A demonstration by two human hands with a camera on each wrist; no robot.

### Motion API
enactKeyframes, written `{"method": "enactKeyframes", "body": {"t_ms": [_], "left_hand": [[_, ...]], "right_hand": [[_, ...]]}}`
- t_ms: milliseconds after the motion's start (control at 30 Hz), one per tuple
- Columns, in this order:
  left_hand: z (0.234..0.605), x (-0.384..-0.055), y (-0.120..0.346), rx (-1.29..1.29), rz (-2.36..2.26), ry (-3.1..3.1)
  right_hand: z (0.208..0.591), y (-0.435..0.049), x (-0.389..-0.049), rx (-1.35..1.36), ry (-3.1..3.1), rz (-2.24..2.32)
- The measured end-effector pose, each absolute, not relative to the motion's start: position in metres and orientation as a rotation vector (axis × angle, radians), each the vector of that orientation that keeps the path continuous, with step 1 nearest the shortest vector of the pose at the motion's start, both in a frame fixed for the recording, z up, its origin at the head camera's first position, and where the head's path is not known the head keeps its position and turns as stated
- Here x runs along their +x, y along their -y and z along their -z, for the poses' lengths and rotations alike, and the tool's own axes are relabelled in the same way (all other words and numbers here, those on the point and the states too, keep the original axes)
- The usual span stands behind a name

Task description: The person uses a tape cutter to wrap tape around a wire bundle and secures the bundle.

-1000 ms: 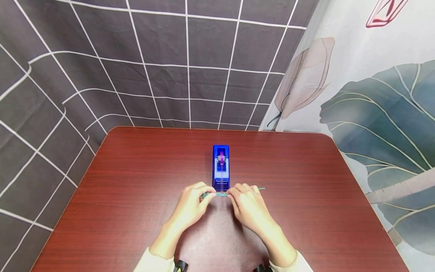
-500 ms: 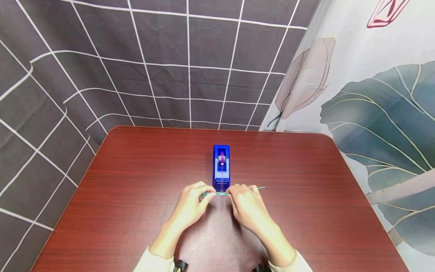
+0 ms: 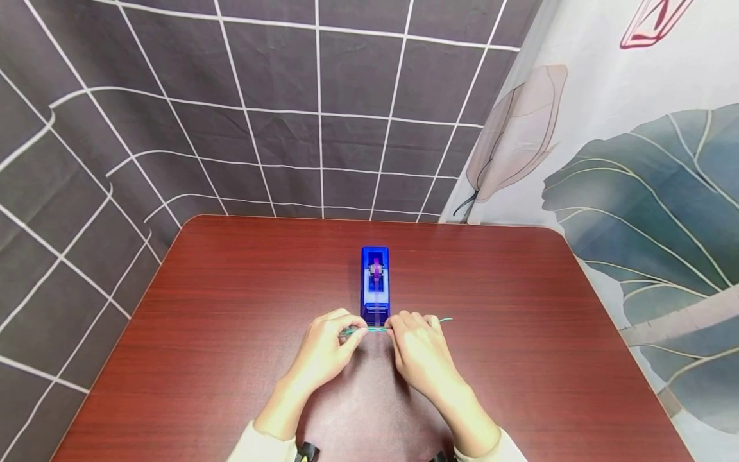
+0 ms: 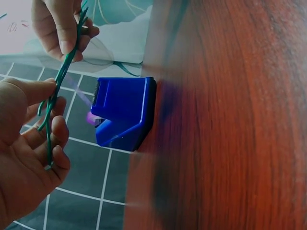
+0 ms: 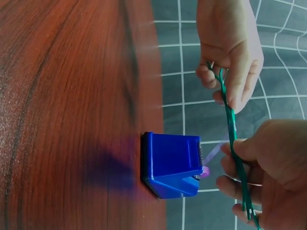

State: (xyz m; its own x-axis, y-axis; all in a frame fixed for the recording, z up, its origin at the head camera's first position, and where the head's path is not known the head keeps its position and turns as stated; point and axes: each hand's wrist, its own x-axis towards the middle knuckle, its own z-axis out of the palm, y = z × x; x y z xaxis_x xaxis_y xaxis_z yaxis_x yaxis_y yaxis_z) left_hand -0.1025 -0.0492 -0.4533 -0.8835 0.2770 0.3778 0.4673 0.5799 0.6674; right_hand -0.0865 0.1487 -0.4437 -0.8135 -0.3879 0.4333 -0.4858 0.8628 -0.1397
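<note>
A bundle of thin green wire-like strands (image 3: 377, 330) runs crosswise between the two hands, in front of a blue tape dispenser (image 3: 376, 300). My left hand (image 3: 326, 350) pinches it between thumb and fingers on the left; my right hand (image 3: 424, 354) does the same on the right. Loose strand ends stick out past both hands. In the left wrist view, a strip of clear purplish tape (image 4: 79, 89) stretches from the dispenser to the bundle (image 4: 62, 72) between the fingers. Both wrist views show the bundle raised off the table, level with the dispenser's cutting edge.
The dispenser stands on a reddish-brown wooden table (image 3: 242, 276), with a purple tape roll (image 3: 376, 271) inside it. Behind the table hangs a dark grey cloth (image 3: 277, 128) with white grid lines. A white leaf-print curtain (image 3: 594, 83) hangs at the right.
</note>
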Motion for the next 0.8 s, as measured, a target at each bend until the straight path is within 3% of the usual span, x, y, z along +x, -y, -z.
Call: {"method": "enactKeyframes", "body": {"t_ms": [800], "left_hand": [[0.4558, -0.1040, 0.0491, -0.620, 1.191, 2.564]], "right_hand": [[0.4443, -0.1481, -0.0853, 0.583, 2.641, -0.401]]}}
